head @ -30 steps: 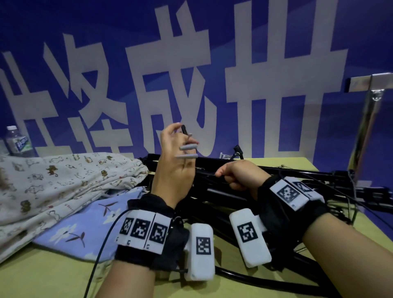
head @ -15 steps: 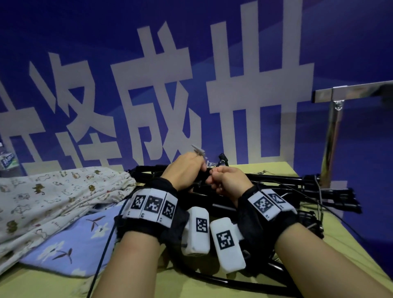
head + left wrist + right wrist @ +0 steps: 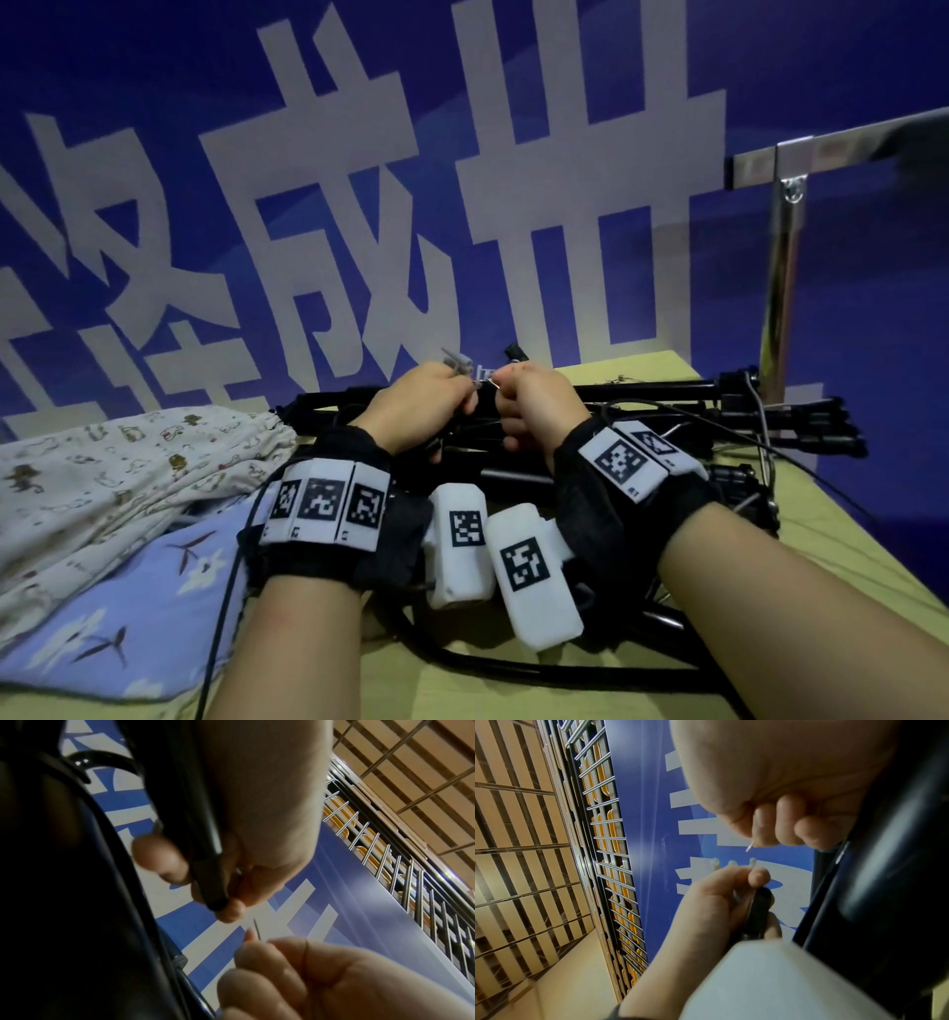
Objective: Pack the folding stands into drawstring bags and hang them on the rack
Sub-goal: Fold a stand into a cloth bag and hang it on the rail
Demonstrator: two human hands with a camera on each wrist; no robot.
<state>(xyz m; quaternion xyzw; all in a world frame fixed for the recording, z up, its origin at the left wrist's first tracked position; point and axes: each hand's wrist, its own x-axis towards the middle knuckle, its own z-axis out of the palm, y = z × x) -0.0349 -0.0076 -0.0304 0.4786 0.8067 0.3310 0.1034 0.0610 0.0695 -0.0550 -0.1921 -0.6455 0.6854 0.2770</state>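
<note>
both hands meet above the folded black stands [image 3: 667,411] at twelve o'clock on the table [image 3: 847,555]; left hand [image 3: 416,406] grips a black strap end [image 3: 210,890], right hand [image 3: 539,406] pinches a thin wire [image 3: 749,848]; drawstring bags [image 3: 118,478] lie at nine o'clock

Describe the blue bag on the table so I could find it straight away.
Start at the yellow-green table under the big blue banner. On its left side lie two cloth bags; the blue bag is the nearer one, partly under the cream bag. It alone is plain light blue with white flowers, while its neighbour is cream with small animal prints.
</note>
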